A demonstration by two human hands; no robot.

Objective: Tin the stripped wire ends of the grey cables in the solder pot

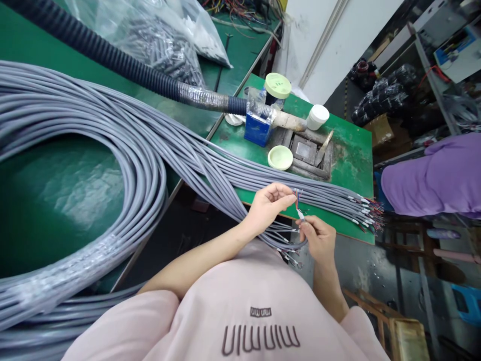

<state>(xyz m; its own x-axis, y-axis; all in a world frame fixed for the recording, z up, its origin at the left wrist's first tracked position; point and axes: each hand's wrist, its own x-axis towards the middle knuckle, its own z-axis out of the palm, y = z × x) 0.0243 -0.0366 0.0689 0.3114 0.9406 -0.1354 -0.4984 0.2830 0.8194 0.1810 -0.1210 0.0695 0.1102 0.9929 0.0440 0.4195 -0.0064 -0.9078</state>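
My right hand (319, 238) is closed on a grey cable just below its white-wrapped end (300, 214). Thin coloured wires (297, 200) fan out from that end. With thumb and forefinger, my left hand (267, 204) pinches at these wires from the left. Beyond both hands, a thick bundle of grey cables (263, 174) lies across the green table, its stripped ends (370, 213) showing red and dark strands on the right. More cable ends (287, 245) hang over the table's front edge, close to my body.
A sooty metal pot (305, 150) with a scraper (323, 149) on it sits behind the bundle. Near it are a pale green dish (280, 158), a white tub (317, 117) and a hose nozzle (289, 121). Coiled cables (143, 155) fill the left. A person in purple (432, 175) is at right.
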